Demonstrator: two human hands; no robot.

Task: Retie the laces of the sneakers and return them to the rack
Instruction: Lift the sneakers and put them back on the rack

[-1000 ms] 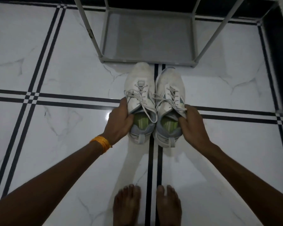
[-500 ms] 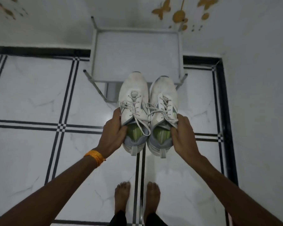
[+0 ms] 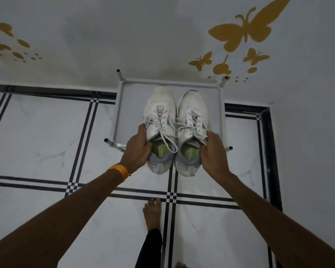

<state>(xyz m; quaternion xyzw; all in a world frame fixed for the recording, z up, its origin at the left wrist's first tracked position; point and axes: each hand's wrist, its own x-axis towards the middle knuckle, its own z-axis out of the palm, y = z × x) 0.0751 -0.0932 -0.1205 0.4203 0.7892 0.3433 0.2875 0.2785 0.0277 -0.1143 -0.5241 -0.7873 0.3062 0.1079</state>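
Above the rack, left hand and right hand grip sneakers.

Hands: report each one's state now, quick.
Left hand: closed on the left sneaker.
Right hand: closed on the right sneaker.

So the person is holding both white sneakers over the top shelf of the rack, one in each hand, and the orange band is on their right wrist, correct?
Not quite: the head view shows the orange band on the left wrist. The rest holds: the left hand grips the left sneaker, the right hand grips the right sneaker, both over the rack top shelf.
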